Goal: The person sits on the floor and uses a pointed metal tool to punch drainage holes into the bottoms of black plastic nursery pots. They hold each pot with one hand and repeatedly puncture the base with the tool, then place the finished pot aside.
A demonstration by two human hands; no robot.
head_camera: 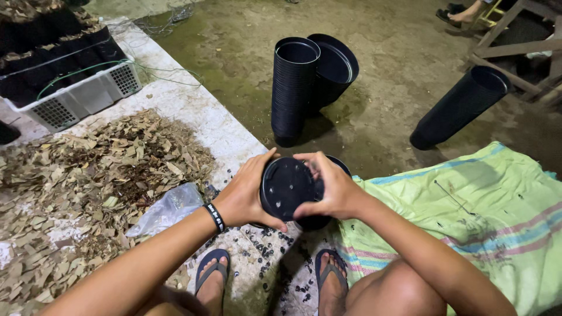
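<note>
A black plastic plant pot (287, 187) is held on its side in front of me, its round base turned toward the camera. My left hand (246, 196) grips its left side, a black wristband on the wrist. My right hand (328, 187) clasps the right side, fingers curled over the top edge of the base. More black plastic shows behind the pot, likely nested pots. Small black bits (269, 248) lie scattered on the ground below, between my feet in blue flip-flops (212, 270).
Tall stacks of black pots stand ahead (293, 88), one leaning (333, 67), another lying tilted at right (459, 105). A pile of dry leaf chips (88, 181) and a clear plastic bag (167, 208) lie left. A white crate (76, 96) sits back left; green cloth (468, 210) right.
</note>
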